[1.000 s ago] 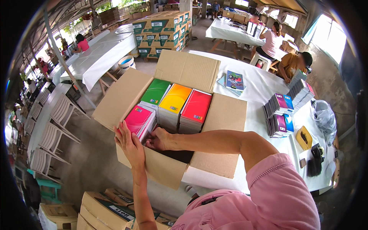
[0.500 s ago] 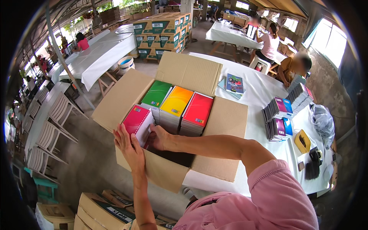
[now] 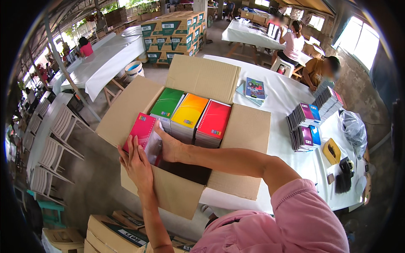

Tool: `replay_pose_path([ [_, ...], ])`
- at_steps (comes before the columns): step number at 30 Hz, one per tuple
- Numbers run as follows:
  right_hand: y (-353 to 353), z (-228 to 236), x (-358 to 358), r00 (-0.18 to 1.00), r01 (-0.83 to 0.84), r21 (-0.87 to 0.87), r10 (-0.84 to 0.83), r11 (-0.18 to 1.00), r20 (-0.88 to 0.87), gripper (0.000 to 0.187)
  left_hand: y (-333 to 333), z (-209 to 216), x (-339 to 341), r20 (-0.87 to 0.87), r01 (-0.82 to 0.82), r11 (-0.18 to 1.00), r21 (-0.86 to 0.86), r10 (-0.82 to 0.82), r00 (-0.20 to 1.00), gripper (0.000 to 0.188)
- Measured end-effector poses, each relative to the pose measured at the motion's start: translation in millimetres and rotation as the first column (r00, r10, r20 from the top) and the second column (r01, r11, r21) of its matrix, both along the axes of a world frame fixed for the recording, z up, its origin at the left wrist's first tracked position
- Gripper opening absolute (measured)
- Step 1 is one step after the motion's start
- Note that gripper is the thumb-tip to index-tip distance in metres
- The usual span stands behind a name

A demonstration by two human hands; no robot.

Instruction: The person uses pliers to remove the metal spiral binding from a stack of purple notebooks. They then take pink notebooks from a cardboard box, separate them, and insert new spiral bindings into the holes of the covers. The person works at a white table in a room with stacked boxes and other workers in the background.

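An open cardboard box (image 3: 164, 192) stands on the table's left end, flaps folded out. Inside it, green notebooks (image 3: 168, 102), yellow notebooks (image 3: 190, 110) and red notebooks (image 3: 214, 119) sit in neat stacks along the far side. At the near left corner is a stack of pink spiral notebooks (image 3: 142, 128), held between my two hands. Along its near left edge lie the fingers of my left hand (image 3: 137, 164). My right hand (image 3: 169, 145) grips the stack's right side, thumb near the top edge; its other fingers are hidden. A dark gap shows in the box's near right part.
Stacked notebooks (image 3: 301, 126), two thin books (image 3: 255, 89), a yellow container (image 3: 332, 152), a black brush-like item (image 3: 344, 183) and a plastic bag (image 3: 353, 133) rest on the white-covered table (image 3: 278, 95). Nearby a person (image 3: 318, 74) sits. Closed cartons (image 3: 114, 232) stand below.
My right thumb has come up against the top edge of the pink stack, where the hand was lower before. My left hand has slid slightly down and left. The whole view has shifted a little.
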State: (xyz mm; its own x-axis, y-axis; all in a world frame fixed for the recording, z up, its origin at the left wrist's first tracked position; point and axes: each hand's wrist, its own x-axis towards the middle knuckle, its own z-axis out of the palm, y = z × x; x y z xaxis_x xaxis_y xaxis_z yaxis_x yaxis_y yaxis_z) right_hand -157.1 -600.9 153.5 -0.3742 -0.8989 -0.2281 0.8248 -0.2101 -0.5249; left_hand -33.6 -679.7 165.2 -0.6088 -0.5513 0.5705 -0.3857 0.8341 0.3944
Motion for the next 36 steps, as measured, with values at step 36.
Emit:
replay_pose_path([
  [36, 77, 101, 29, 0.967, 0.252, 0.154, -0.244, 0.955, -0.070, 0.063, 20, 3, 5, -0.609, 0.286, 0.842, 0.458, 0.063, 0.790, 0.064],
])
